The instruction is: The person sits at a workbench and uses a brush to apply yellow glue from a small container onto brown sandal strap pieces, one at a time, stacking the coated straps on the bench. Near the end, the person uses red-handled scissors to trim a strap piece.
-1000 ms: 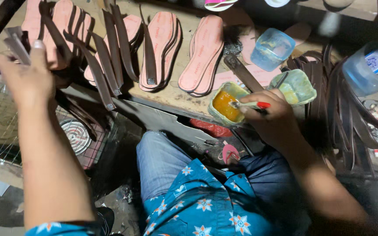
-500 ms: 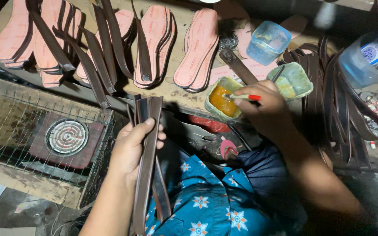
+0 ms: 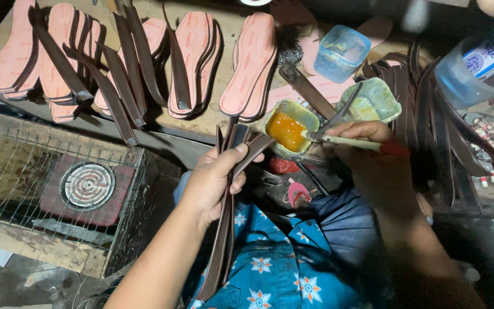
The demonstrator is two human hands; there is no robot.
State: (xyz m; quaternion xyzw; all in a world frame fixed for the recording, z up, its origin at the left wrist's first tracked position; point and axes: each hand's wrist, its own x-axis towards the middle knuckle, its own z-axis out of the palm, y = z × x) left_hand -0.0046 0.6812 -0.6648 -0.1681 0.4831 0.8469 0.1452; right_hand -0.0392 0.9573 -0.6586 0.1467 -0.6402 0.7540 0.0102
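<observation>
My left hand [image 3: 215,180] grips a bundle of long dark brown straps [image 3: 222,240] that runs down over my lap. One strap end bends up toward a small pot of orange glue [image 3: 286,130]. My right hand [image 3: 367,151] holds a brush [image 3: 353,142] with a pale handle and a red end, its tip at the rim of the glue pot. A second, greenish pot [image 3: 373,101] stands just behind my right hand.
Pink insoles [image 3: 253,66] lie in rows on the bench, with brown straps [image 3: 115,91] draped over them. A blue plastic cup [image 3: 341,52] and a clear bottle [image 3: 475,66] stand at the back right. More straps [image 3: 430,114] hang right. A wire cage over a round coil heater [image 3: 87,186] sits left.
My left hand came back from the far left with the strap bundle and raised it toward the glue pot. My right hand stayed by the pot with the brush.
</observation>
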